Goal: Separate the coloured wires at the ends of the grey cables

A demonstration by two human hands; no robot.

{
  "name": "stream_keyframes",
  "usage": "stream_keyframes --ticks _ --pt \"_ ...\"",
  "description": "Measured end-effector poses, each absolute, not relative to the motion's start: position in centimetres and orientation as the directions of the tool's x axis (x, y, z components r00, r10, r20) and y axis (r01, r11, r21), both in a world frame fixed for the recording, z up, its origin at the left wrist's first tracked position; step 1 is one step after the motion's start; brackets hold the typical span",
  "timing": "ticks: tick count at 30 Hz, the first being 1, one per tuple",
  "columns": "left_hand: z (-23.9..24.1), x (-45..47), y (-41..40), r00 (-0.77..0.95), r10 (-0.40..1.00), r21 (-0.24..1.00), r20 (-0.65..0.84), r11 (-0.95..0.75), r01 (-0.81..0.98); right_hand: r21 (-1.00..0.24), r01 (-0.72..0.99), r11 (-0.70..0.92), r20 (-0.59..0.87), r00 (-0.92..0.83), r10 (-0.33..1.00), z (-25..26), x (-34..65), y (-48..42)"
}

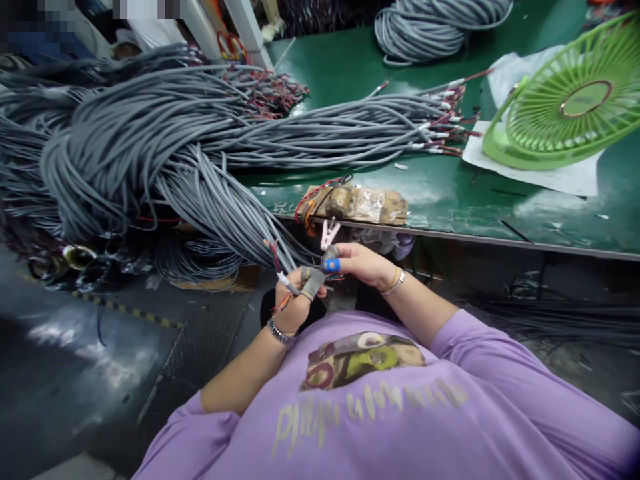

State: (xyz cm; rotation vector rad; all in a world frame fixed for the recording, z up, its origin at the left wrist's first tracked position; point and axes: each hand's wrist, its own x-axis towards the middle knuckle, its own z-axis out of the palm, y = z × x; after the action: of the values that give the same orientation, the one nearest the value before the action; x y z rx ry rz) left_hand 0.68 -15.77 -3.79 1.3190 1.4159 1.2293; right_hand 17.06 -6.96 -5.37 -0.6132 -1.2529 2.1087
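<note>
Seen from the head camera, a person in a purple shirt (400, 417) works at a green surface (450, 215), the left hand (295, 305) with fingers closed around a grey cable (291, 285), its coloured wires bared, just off the near edge. The right hand (369, 264), fingers taped, meets it; its grip cannot be told. Bundled cables (140, 127) lie left, a green fan (583, 100) right.
</note>
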Motion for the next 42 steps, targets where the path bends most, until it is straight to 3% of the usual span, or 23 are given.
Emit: stream_keyframes --ticks 6,10,15,18,21,25,27,31,35,42 --pt "-3.6 -0.5 -14.8 0.194 0.981 0.914 -0.008 -0.072 0.4 -0.972 -0.203 -0.121 0.049 -0.674 0.737 -4.6 16.7 -8.2" --pt "-3.5 -0.4 -14.6 0.113 0.992 0.933 -0.054 0.01 0.361 -0.984 -0.176 0.023 0.119 -0.559 0.82 -4.8 17.0 -8.6" --pt "-4.1 0.5 -14.7 -0.103 0.994 0.993 -0.047 0.058 0.106 -0.95 -0.271 -0.154 -0.003 -0.485 0.875 -5.5 17.0 -9.1" --pt "-4.6 0.6 -14.6 -0.134 0.991 0.997 -0.032 0.041 0.069 -0.927 -0.316 -0.2 -0.047 -0.433 0.9 -5.8 16.4 -9.8" --pt "-4.2 0.0 -14.4 -0.049 0.998 0.992 -0.038 0.043 0.117 -0.909 -0.354 -0.22 -0.056 -0.419 0.906 -5.9 15.9 -10.0" --pt "-2.9 -1.1 -14.3 0.237 0.967 0.956 -0.092 0.019 0.294 -0.924 -0.285 -0.255 -0.052 -0.567 0.822 -5.8 15.9 -9.6" --pt "-2.8 -1.2 -14.4 0.278 0.958 0.949 -0.071 -0.021 0.315 -0.937 -0.239 -0.254 -0.06 -0.607 0.793 -5.6 15.9 -9.5" --pt "-3.8 -0.6 -14.9 0.114 0.993 0.979 -0.005 -0.018 0.204 -0.898 -0.317 -0.305 -0.094 -0.539 0.837 -5.5 15.4 -9.4" --pt "-4.9 0.1 -15.0 -0.128 0.991 0.998 -0.043 0.047 0.029 -0.781 -0.441 -0.443 -0.135 -0.574 0.808 -6.1 15.6 -9.4" --pt "-4.8 0.5 -14.7 -0.204 0.978 0.998 -0.049 0.038 -0.057 -0.805 -0.408 -0.431 -0.128 -0.59 0.797 -5.5 15.3 -9.6"
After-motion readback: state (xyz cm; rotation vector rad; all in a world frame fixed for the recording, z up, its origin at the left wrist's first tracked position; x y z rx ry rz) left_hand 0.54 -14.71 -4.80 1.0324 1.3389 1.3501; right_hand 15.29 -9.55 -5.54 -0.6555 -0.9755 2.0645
